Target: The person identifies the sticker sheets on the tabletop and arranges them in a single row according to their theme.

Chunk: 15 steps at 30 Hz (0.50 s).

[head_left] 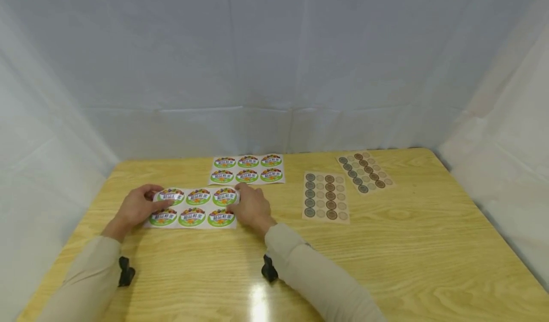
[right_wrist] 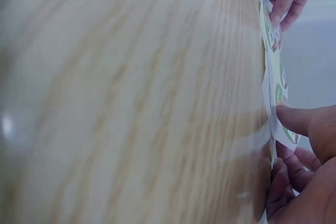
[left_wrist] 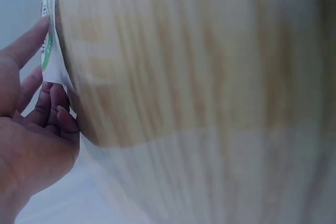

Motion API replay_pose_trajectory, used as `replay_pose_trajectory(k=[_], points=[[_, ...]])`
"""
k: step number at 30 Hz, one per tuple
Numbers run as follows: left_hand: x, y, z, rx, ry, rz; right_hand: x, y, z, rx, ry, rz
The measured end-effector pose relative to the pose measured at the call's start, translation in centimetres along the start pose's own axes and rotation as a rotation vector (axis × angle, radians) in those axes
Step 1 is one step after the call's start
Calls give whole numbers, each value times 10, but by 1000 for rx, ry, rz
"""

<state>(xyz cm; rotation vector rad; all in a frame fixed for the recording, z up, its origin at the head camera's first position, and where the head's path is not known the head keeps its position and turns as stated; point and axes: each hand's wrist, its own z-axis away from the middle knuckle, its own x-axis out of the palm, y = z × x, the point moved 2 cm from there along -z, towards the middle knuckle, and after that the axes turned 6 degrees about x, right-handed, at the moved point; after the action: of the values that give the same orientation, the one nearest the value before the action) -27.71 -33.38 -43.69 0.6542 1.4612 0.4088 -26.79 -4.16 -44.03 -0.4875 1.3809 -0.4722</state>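
Note:
A white sheet of oval fruit stickers point(head_left: 193, 205), green-edged with colourful fruit, lies low over the table between both hands. My left hand point(head_left: 139, 205) pinches its left edge, thumb on top and fingers beneath. The right hand point(head_left: 253, 206) pinches the opposite edge in the same way. In the left wrist view the left hand point(left_wrist: 37, 114) has its fingers curled under the sheet's corner point(left_wrist: 55, 72). The right wrist view has the right hand point(right_wrist: 310, 156) with its thumb on the sticker sheet point(right_wrist: 275, 85). Just behind lies a second matching sticker sheet point(head_left: 246, 169).
To the right, a sheet of small round stickers point(head_left: 325, 198) in grey, beige and brown lies flat on the wooden table point(head_left: 411, 255). Another such round-sticker sheet point(head_left: 364, 172) lies at an angle behind it. A pale cloth point(head_left: 274, 74) hangs beyond the table's back edge.

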Motion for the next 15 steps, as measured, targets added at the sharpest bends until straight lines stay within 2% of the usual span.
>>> replay_pose_trajectory(k=[6, 15], points=[[-6, 6, 8, 27, 12, -2, -3, 2, 2, -20, -6, -130], [-19, 12, 26, 56, 14, -1, -7, -3, 16, -118, -24, -264]])
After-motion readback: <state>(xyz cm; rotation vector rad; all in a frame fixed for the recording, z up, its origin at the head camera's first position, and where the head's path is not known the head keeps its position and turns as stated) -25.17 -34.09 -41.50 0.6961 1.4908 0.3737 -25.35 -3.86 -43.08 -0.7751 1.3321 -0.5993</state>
